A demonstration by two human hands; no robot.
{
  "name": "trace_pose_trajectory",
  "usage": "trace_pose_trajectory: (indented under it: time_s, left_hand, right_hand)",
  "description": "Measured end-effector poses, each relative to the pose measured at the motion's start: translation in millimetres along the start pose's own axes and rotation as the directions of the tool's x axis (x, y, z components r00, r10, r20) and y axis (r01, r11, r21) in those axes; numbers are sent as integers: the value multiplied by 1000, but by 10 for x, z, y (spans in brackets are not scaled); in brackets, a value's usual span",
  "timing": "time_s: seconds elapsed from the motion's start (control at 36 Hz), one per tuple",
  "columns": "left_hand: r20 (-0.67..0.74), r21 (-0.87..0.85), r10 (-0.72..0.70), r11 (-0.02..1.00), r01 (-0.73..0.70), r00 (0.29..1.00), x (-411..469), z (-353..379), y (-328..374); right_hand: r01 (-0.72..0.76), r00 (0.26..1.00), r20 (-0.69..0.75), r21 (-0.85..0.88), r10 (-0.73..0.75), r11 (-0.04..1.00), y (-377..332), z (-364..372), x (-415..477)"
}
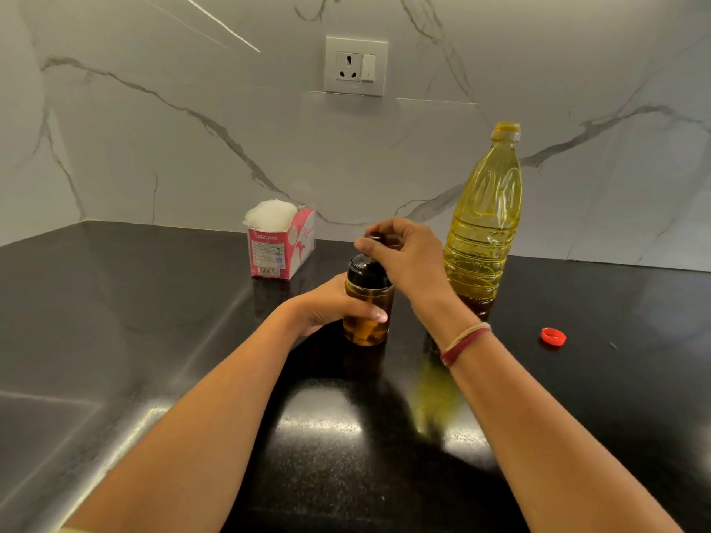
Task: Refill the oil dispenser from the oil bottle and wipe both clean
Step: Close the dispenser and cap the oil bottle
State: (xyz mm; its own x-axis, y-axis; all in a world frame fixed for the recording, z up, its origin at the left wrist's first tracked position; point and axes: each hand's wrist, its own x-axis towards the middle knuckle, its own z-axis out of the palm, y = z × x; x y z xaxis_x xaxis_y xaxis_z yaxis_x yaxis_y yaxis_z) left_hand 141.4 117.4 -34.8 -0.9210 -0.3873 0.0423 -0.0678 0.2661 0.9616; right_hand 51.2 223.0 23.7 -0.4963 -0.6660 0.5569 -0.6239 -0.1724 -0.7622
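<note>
Left hand [329, 303] and right hand [409, 259] grip dispenser [370, 292]; box [282, 250] reads ORIGAMI.

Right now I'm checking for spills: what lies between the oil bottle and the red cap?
Only bare black counter separates the oil bottle from the red cap, as the head view shows; no spill is visible there.

Red cap [553, 336], yellow oil bottle [485, 221]
</note>
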Motion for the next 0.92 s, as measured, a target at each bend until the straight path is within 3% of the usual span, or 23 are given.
trace_pose_trajectory:
  time_s: [0.06,0.11,0.17,0.25,0.33,0.64,0.75,0.92]
  left_hand:
    - [-2,1,-4,1000,4,1000,-3,0,-2]
    - [-7,6,-7,1000,7,1000,-10,9,3]
    - [-10,17,-9,1000,9,1000,-10,11,7]
    - [-13,29,-29,999,30,999,5,6,3]
    - [-20,25,-40,999,41,999,21,2,1]
    - [16,18,-37,999,36,999,25,-12,-1]
    - [10,17,-27,999,27,1000,19,-5,4]
    - [8,14,-1,1000,1,1000,-5,13,24]
  right_hand:
    - [42,998,-34,-91,-45,995,-8,28,-37]
    - [-59,989,131,-50,65,997,-22,8,-28]
    - [-185,930,321,-12,179,983,-48,-43,-4]
    - [-206,907,385,49,172,977,-89,-151,31]
    - [-213,913,384,156,139,965,-79,-218,52]
    - [-195,937,336,271,97,943,-11,-213,106]
    - [-172,965,243,306,98,936,0,-171,98]
    - [-125,991,59,104,119,987,30,-15,47]
